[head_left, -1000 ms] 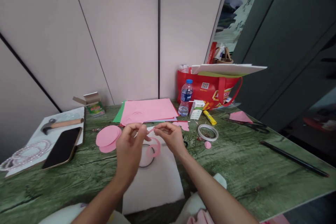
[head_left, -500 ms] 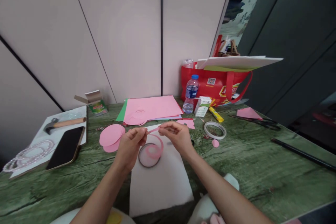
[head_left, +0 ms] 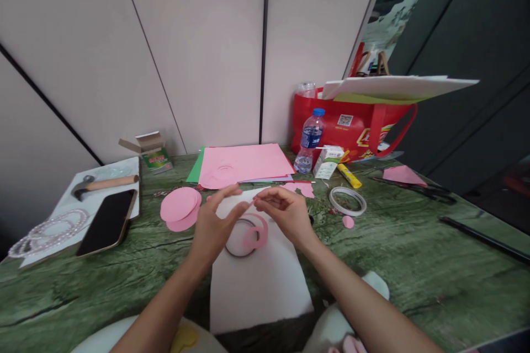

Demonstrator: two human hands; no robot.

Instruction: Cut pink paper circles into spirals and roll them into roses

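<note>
A curled pink paper strip (head_left: 261, 231) hangs from the fingertips of my right hand (head_left: 285, 212), which is closed on its upper end. Beside it, on the left, my left hand (head_left: 215, 226) has its thumb and fingers apart, the thumb tip close to the strip's end. Behind the curl, a dark-rimmed ring (head_left: 236, 255) lies on a white sheet (head_left: 259, 298). Pink paper circles (head_left: 180, 205) rest left of my left hand. Further back is a stack of coloured paper with a pink sheet (head_left: 252, 160) on top.
On the left are a phone (head_left: 106, 223), a hammer (head_left: 110, 182) and a beaded string (head_left: 53, 231). Rightward stand a bottle (head_left: 308, 143), a small carton (head_left: 328, 162) and a red bag (head_left: 323, 116); a tape roll (head_left: 348, 201) and scissors (head_left: 430, 191) lie nearer.
My left hand has opened from its pinch on the strip. The strip's end is now at my right fingertips, and its curl is more tightly drawn. The whole view has shifted slightly.
</note>
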